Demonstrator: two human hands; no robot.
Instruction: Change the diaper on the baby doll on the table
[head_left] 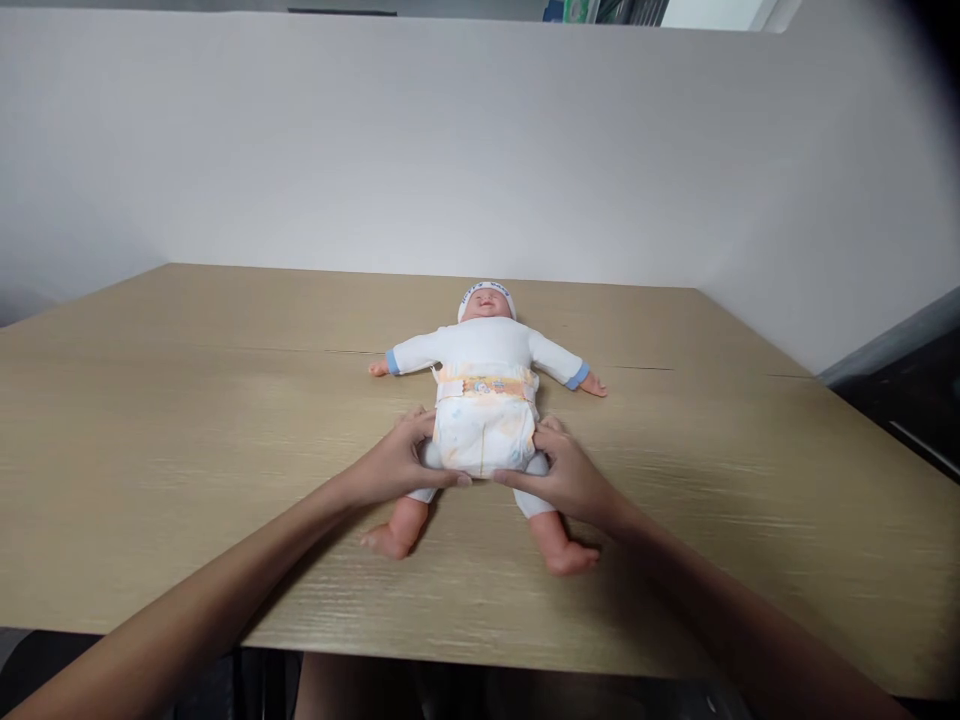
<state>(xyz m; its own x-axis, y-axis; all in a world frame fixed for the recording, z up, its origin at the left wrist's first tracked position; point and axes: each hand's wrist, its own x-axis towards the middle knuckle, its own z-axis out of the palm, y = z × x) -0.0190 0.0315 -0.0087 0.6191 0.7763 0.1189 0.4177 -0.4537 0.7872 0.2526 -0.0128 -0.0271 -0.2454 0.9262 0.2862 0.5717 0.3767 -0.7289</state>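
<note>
In the head view, a doll [486, 343] is laid face up on the tabletop [225, 450], roughly midway between the side edges, its head toward the far edge, its feet toward the near one. A diaper [484, 430] is worn over its white clothing. Its thighs are clasped in the grip of the left hand [397, 460] and right hand [568, 475], thumbs laid at the diaper's lower edge.

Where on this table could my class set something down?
Broad bare tabletop lies left and right of the doll, beyond its outstretched arms; a smaller patch lies between its feet. Crowded: around the diaper, where the left hand and right hand close in.
</note>
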